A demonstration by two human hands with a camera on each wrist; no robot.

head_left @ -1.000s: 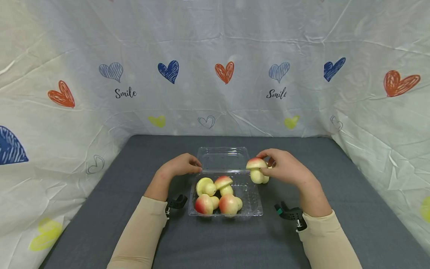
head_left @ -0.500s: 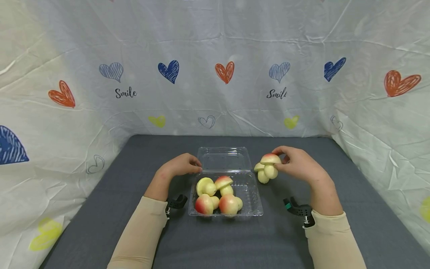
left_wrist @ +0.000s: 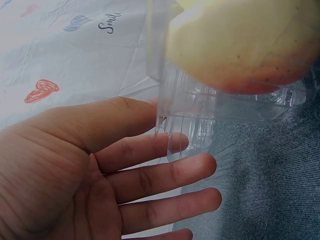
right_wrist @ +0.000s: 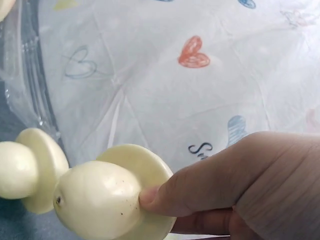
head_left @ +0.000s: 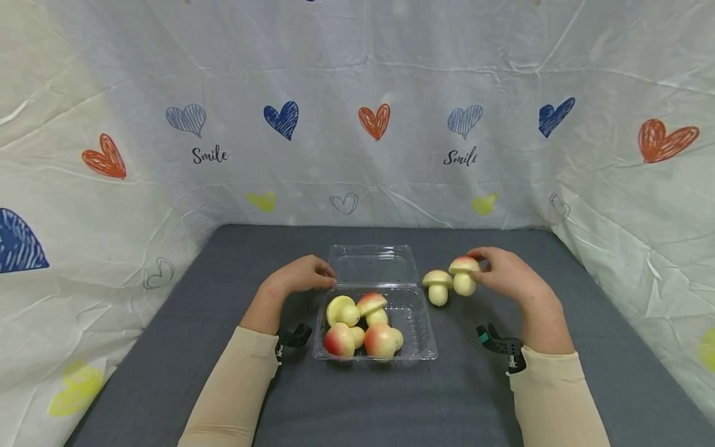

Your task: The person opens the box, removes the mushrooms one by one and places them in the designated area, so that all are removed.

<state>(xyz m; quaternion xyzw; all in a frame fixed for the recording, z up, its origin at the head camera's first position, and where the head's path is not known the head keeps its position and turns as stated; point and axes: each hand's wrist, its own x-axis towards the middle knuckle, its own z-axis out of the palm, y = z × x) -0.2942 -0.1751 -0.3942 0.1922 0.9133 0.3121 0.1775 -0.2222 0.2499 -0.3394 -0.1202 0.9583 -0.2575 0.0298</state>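
Note:
My right hand (head_left: 511, 274) pinches a toy mushroom (head_left: 463, 276), pale yellow with a red-topped cap, thumb at the join of stem and cap in the right wrist view. Just left of it another toy mushroom (head_left: 438, 287) stands upright on the table. An open clear plastic box (head_left: 416, 335) holds several toy mushrooms in its left and middle part. My left hand (head_left: 298, 274) touches the box's rear left corner near the hinge. In the left wrist view its fingers (left_wrist: 175, 170) are spread and fairly straight, thumb tip against the clear plastic.
The clear lid (head_left: 371, 264) lies folded back behind the box. A dark grey cloth (head_left: 357, 403) covers the table. White sheeting (head_left: 335, 74) printed with hearts hangs at the back and both sides. Black straps (head_left: 497, 344) with cameras sit on both wrists.
My right hand has moved right and slightly down with its mushroom, away from the box. The other mushroom beside the box has come into full view. My left hand has stayed in place.

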